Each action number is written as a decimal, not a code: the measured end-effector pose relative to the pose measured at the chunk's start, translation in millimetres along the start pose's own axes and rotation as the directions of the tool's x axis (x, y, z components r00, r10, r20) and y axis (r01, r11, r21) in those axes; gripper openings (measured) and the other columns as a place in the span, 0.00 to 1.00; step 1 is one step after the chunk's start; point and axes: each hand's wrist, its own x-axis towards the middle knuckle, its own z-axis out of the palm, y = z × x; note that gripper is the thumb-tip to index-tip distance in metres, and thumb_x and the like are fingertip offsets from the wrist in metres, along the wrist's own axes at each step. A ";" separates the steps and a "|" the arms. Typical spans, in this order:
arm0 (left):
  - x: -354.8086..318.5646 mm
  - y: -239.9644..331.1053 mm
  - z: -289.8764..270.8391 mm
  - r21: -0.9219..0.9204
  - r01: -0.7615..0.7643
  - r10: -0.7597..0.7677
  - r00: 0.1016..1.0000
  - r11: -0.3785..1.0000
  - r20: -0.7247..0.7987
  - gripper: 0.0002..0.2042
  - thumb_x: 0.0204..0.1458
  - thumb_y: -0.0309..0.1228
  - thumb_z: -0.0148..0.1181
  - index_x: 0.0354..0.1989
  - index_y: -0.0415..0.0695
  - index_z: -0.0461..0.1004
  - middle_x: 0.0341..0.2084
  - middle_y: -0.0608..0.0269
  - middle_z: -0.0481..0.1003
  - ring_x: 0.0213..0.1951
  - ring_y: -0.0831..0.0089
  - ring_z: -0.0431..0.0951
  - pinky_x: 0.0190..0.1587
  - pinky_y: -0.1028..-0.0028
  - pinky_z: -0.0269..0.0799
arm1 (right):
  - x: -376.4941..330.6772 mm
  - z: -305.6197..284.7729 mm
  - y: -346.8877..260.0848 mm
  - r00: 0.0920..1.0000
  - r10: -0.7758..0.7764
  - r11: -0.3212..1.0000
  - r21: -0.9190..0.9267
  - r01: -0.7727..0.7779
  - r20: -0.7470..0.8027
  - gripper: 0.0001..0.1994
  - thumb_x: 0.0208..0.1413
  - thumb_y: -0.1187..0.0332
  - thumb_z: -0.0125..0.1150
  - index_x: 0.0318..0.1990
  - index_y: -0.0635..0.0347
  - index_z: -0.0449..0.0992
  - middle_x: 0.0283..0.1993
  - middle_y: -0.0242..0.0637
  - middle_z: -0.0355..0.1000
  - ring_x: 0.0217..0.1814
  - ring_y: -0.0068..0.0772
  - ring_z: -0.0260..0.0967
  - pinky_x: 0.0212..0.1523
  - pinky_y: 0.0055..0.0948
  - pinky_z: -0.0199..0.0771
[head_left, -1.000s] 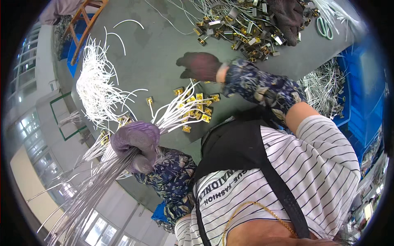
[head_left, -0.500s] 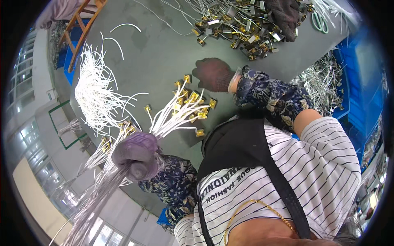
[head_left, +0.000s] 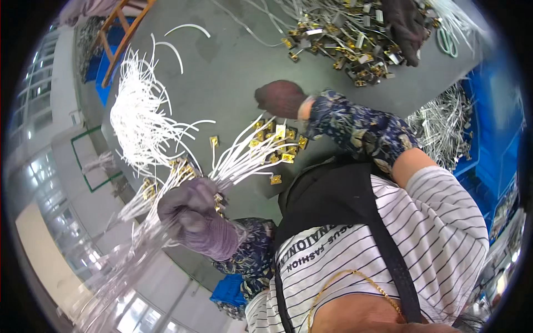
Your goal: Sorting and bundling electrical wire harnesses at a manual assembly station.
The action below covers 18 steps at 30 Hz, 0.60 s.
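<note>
My left hand [head_left: 197,213], in a purple knitted glove, is closed round a bundle of white cables [head_left: 236,164]. Their ends fan out to the right over the table, tipped with small square gold-coloured connectors [head_left: 287,158]. From the other side of the fist, the cable lengths [head_left: 125,275] hang toward the lower left, blurred. My right hand [head_left: 280,99], in a dark reddish glove, is just above the connector ends. Its fingers are curled together; whatever may be between them is hidden. More cables with gold ends [head_left: 182,169] lie just beyond my left hand.
A heap of white cable pieces [head_left: 139,122] lies on the grey table [head_left: 227,72] at left. Farther right are piled connectors [head_left: 361,53], a dark glove [head_left: 402,30] and green-handled scissors [head_left: 446,41]. A blue bin [head_left: 491,122] full of cables stands at right, a wooden frame [head_left: 119,39] far left.
My right hand has shifted slightly left and its fingers have drawn in. My left hand has turned a little and moved down; the hanging cables swing. The whole view has shifted slightly.
</note>
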 end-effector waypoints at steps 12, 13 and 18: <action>-5.7 21.7 8.1 -0.067 0.155 -0.115 0.908 0.986 0.404 0.14 0.58 0.38 0.62 0.27 0.40 0.74 0.12 0.67 0.67 0.14 0.70 0.64 0.19 0.68 0.58 | -46.1 -44.9 -14.6 0.981 0.023 0.973 -0.228 0.023 0.195 0.13 0.53 0.58 0.60 0.35 0.59 0.77 0.35 0.46 0.75 0.41 0.51 0.75 0.43 0.45 0.75; -5.1 18.5 8.1 -0.034 0.147 -0.121 0.908 0.989 0.401 0.14 0.57 0.38 0.63 0.27 0.41 0.75 0.12 0.67 0.67 0.14 0.70 0.63 0.19 0.69 0.58 | -40.2 -47.1 -18.9 0.994 -0.004 0.979 -0.204 0.027 0.113 0.13 0.53 0.58 0.60 0.38 0.57 0.77 0.38 0.45 0.75 0.44 0.49 0.75 0.44 0.44 0.75; -15.9 16.5 7.3 0.017 0.117 -0.116 0.935 0.993 0.336 0.10 0.58 0.35 0.61 0.32 0.40 0.78 0.10 0.68 0.64 0.13 0.70 0.63 0.18 0.69 0.57 | 4.2 -21.8 -20.8 0.997 -0.059 0.972 -0.230 0.045 -0.051 0.13 0.51 0.64 0.62 0.44 0.55 0.75 0.46 0.45 0.71 0.47 0.50 0.73 0.44 0.43 0.75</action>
